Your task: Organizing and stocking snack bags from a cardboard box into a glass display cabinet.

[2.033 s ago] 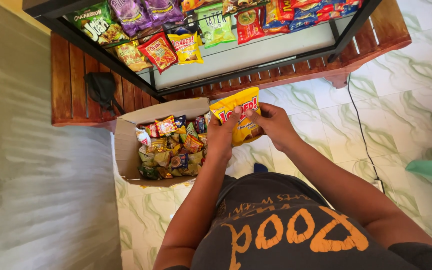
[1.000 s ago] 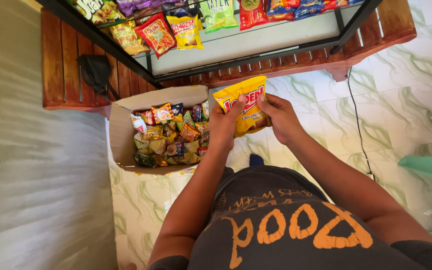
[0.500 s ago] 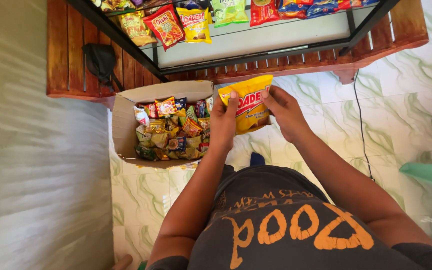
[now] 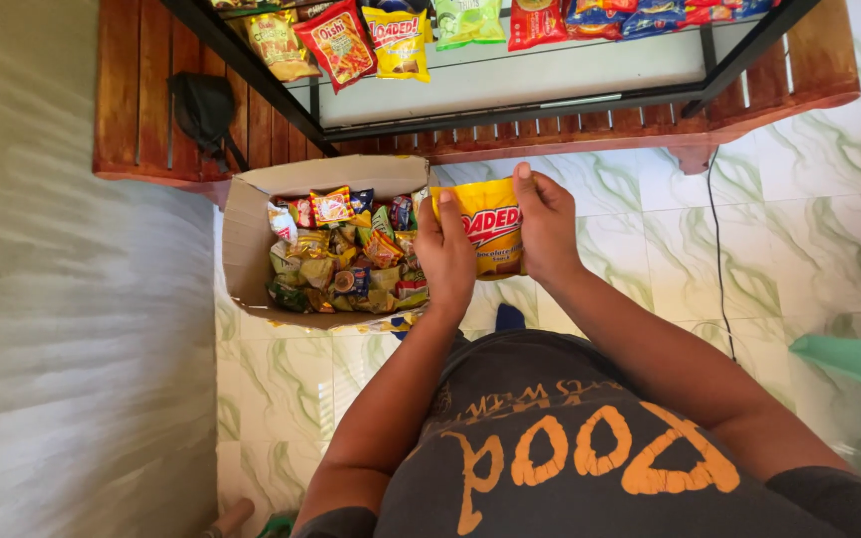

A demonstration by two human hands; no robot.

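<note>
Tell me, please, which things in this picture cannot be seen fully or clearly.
- Yellow snack bag, head view: both edges covered by the left hand and right hand.
- Packets deep in the cardboard box: buried under the top ones.
- Shelf packets: cut by the top edge.
- Green object: cut by the right edge.

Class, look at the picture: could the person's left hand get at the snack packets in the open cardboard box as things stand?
Probably yes. The left hand sits right beside the cardboard box, whose open top leaves the snack packets exposed. However, it shares the yellow snack bag with the right hand, so it must let go first.
</note>
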